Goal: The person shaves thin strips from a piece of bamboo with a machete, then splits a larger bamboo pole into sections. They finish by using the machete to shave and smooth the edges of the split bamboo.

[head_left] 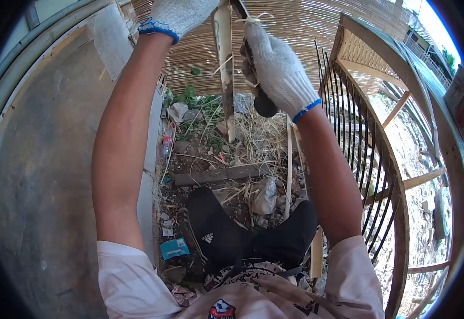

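Both my hands wear white knit gloves with blue cuffs. My left hand is raised at the top of the view, next to the upper end of a pale bamboo strip that stands upright; whether it grips the strip is cut off by the frame edge. My right hand is closed around the dark handle of a knife, whose blade runs up along the bamboo strip. Thin fibres curl off the strip near the glove.
A bamboo mat wall stands ahead. A wooden railing with dark bars curves on the right. A grey concrete slab lies left. Below are littered soil, a plank, a plastic bottle and my black socks.
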Motion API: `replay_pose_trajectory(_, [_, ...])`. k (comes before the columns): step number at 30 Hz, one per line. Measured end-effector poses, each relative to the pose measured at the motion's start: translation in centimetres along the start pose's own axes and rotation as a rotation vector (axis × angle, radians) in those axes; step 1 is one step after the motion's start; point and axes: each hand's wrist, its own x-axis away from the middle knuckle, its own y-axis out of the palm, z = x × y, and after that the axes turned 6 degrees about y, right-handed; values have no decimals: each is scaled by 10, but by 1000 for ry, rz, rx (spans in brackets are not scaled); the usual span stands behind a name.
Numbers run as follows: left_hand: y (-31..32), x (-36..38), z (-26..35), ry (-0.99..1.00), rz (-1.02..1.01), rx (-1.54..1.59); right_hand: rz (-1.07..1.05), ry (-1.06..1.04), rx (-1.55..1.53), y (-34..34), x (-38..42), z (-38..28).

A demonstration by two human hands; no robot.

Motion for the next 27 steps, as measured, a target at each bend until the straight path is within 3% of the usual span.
replay_pose_trajectory(1, [1,3,1,-24,-17,-14,5,15,240,3,-10,25])
replay_pose_trajectory(4, [1,-3,-8,-20,-5,-8,4,49,230,2,-15,18])
replay_pose_trajectory(7, [5,-5,-16,-10,-7,-6,79,-18,454,-9,-23,13])
replay_pose_trajectory(9, [-3,-4,-13,-32,-11,12,279,-235,787,-18,-20,16])
replay_pose_trajectory(10, [-7,-1,-12,-87,-53,68,258,-253,893,-29,-18,17])
replay_pose_trajectory(11, [-10,-3,-8,-74,-50,65,270,-258,887,-37,-15,9])
replay_pose_trajectory(14, [-13,-1,5,20,-77,40,-89,7,308,-51,-6,-2])
replay_pose_trajectory(18, [-4,1,6,139,28,119,-30,-19,-5,-26,15,-19])
replay_pose_trajectory(19, [-1,4,7,135,18,124,-30,-8,-9,-21,14,-11])
replay_pose_trajectory(21, [-13,2,24,-95,-114,155,80,-71,67,-8,-1,19])
replay_pose_trajectory(24, [-5,10,17,-21,-77,133,90,0,208,22,-3,83])
replay_pose_trajectory(27, [-5,14,10,24,-25,157,-26,146,184,11,7,55])
